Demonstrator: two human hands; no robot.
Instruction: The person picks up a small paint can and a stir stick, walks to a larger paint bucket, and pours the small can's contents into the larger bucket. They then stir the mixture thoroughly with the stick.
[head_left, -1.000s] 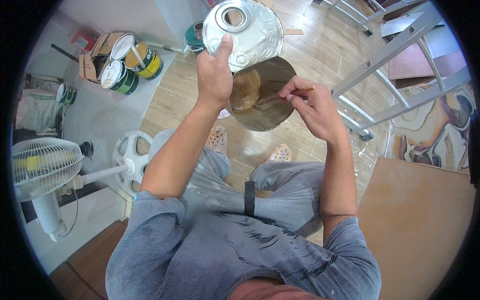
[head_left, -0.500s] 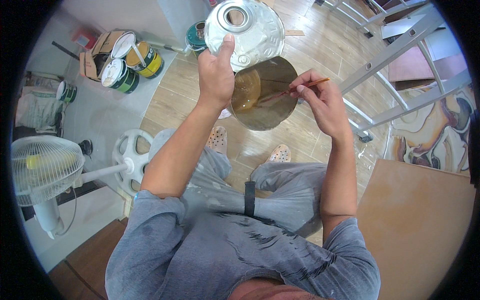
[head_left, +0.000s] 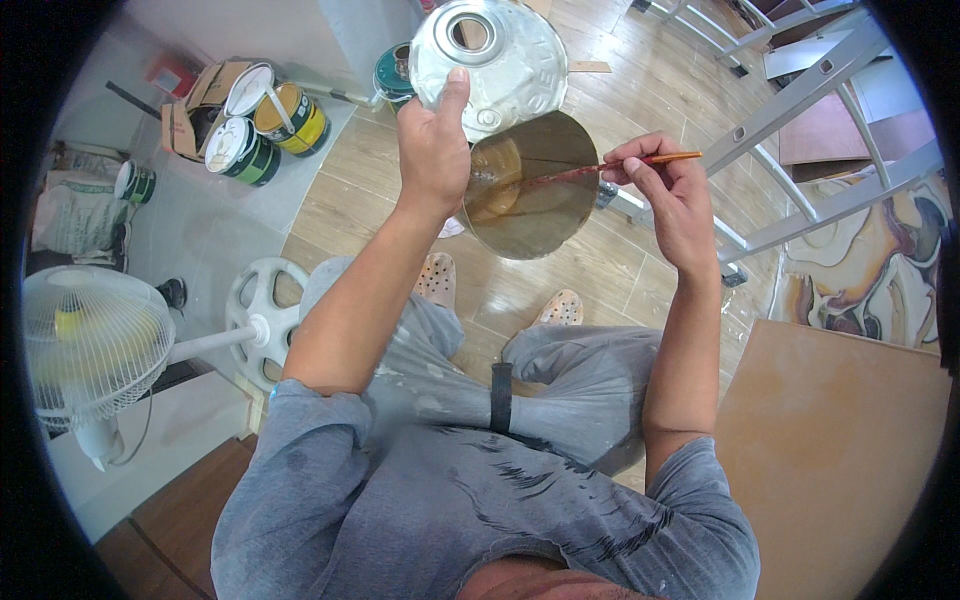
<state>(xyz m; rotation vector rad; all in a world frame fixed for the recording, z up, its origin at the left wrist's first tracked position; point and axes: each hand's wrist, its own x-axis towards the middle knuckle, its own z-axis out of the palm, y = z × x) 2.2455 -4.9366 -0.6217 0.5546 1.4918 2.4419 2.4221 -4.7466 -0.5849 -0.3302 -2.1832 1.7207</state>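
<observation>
My left hand (head_left: 435, 155) grips a metal can (head_left: 560, 215) by its bent-back lid, thumb on top. The can is tilted toward me, and brownish liquid (head_left: 495, 190) shows inside it. Its round silver lid (head_left: 520, 75) stands up on the far side, with a ringed hole in it. In my right hand (head_left: 665, 190), fingers pinch a thin paintbrush (head_left: 630, 163) with a reddish-brown handle. The brush reaches over the can's right rim, its tip inside the can near the liquid.
Several paint pails (head_left: 290, 120) and a cardboard box (head_left: 190, 115) stand at the far left. A white fan (head_left: 95, 340) is at my left. On the right are a metal ladder (head_left: 780, 135), a brown board (head_left: 830, 450) and a swirl-patterned panel (head_left: 870, 260). A green can (head_left: 392, 75) sits behind the lid.
My right hand has moved right and slightly away from the can, drawing the brush partly out, so more of its shaft shows. My left hand and the can stay nearly still.
</observation>
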